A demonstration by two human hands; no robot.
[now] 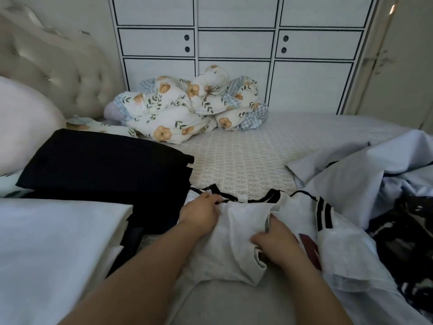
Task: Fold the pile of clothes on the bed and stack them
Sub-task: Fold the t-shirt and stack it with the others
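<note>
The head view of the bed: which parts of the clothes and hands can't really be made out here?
- Right hand: fingertips tucked under a fold of the white shirt.
- White shirt: its right half lies under pale blue clothes.
- Unfolded pile: cut off by the right edge; number of garments unclear.
- White folded item: cut off by the left edge.
- Black folded stack: too dark to count layers.

White black-trimmed shirt [236, 240] — half-folded, mid-bed
</note>
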